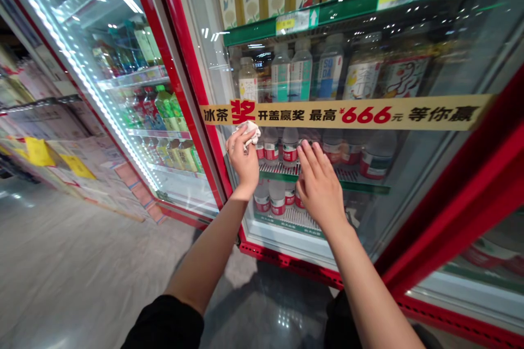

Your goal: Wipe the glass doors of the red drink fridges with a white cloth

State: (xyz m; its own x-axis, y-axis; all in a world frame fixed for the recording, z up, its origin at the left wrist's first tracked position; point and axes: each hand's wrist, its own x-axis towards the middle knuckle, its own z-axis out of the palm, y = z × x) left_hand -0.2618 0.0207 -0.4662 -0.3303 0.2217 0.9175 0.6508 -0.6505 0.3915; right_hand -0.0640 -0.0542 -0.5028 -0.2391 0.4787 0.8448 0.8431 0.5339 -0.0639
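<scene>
A crumpled white cloth [250,132] is bunched under the fingers of my left hand [244,157], against the glass door [229,174] of a red-framed drinks fridge. It sits just below the left end of a yellow banner strip [401,114] with red and black print. To the right, my right hand [321,188] lies nearly flat at the glass, fingers stretched out and holding nothing. Behind the pane, bottles with red and white labels [290,147] stand on the lower shelves, partly hidden by my hands.
Taller bottles [301,73] fill the upper shelves. On the left is another lit fridge [164,109] with drinks, and beyond it stacked cartons [90,158]. A red door frame [462,196] slants along the right. Below is a grey, shiny floor [102,262].
</scene>
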